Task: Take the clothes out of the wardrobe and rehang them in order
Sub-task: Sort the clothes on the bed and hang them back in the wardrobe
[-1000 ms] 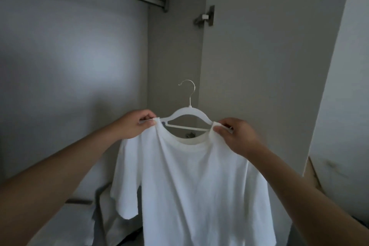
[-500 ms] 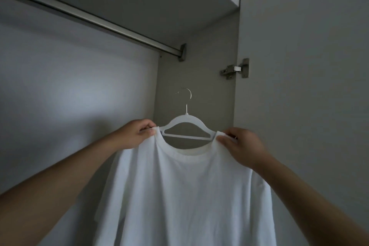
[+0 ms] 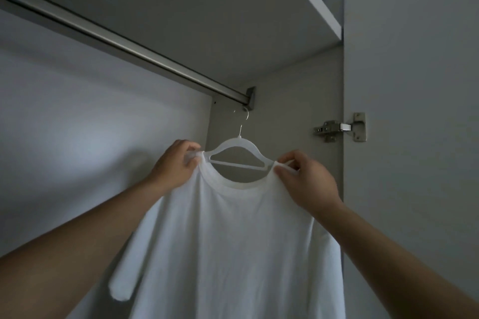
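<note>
A white T-shirt (image 3: 233, 241) hangs on a white plastic hanger (image 3: 238, 145) inside the wardrobe. My left hand (image 3: 176, 163) pinches the shirt's left shoulder over the hanger's end. My right hand (image 3: 303, 179) pinches the right shoulder the same way. The hanger's metal hook (image 3: 245, 118) sits just under the right end of the metal rail (image 3: 124, 41), close to the rail bracket (image 3: 250, 98); whether it touches the rail I cannot tell.
The rail runs diagonally from upper left to the wardrobe's right side wall and carries no other clothes. A shelf (image 3: 318, 0) lies above with folded items on it. The open door (image 3: 414, 137) and its hinge (image 3: 339, 128) stand at right.
Both hands have lifted the hanger and shirt upward toward the rail. The view has tilted up, and the hook is now right under the rail's end.
</note>
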